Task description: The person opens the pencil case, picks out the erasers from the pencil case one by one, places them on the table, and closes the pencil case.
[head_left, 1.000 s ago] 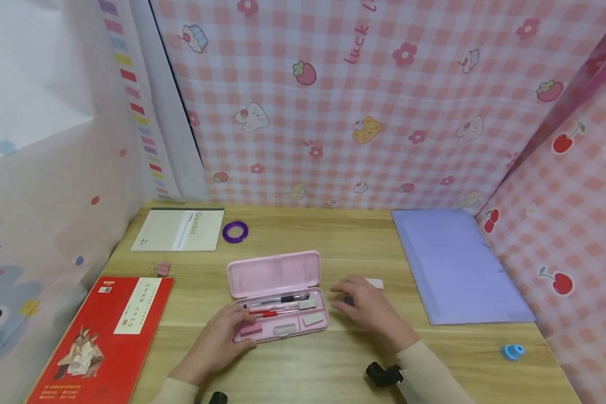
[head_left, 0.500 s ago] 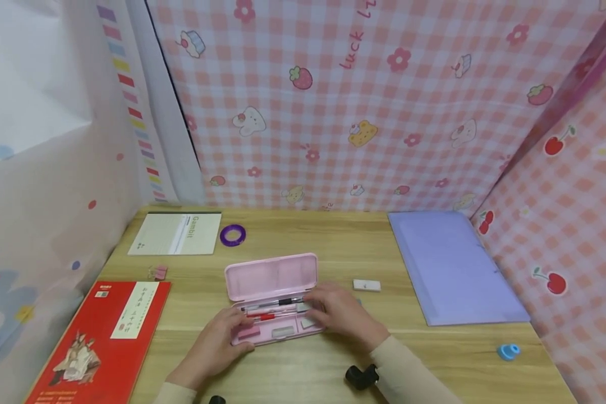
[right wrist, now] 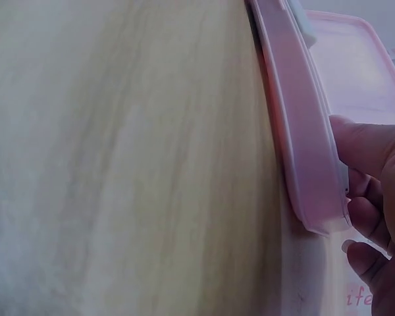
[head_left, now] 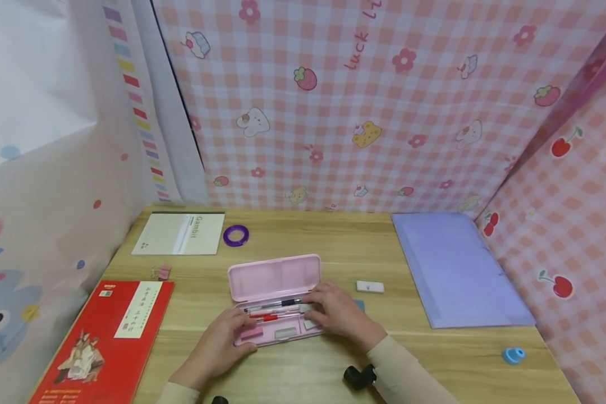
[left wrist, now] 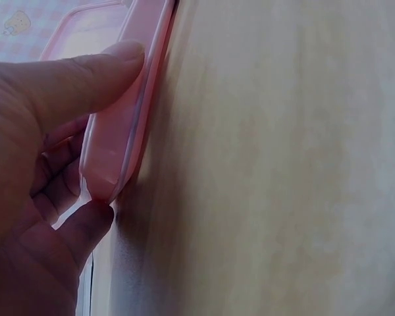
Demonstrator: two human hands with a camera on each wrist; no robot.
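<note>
A pink pencil case (head_left: 274, 279) lies open in the middle of the wooden table, lid tilted back. In its tray lie a black pen (head_left: 278, 303), a red pen (head_left: 264, 316) and small erasers. My left hand (head_left: 234, 332) grips the case's front left corner; in the left wrist view the thumb (left wrist: 99, 76) lies on the pink rim (left wrist: 128, 125) and the fingers curl round the corner. My right hand (head_left: 319, 310) holds the case's right end. In the right wrist view its fingers (right wrist: 375, 210) curl round the end of the pink rim (right wrist: 296, 151).
A white eraser (head_left: 370, 287) lies right of the case, a purple folder (head_left: 454, 269) beyond it and a small blue object (head_left: 513, 354) near the front right. To the left are a red book (head_left: 106, 339), pink clips (head_left: 161, 272), a notebook (head_left: 180, 233) and a purple tape ring (head_left: 235, 235).
My right hand has moved left from the table beside the white eraser onto the right end of the pencil case. The left hand has stayed on the front left corner.
</note>
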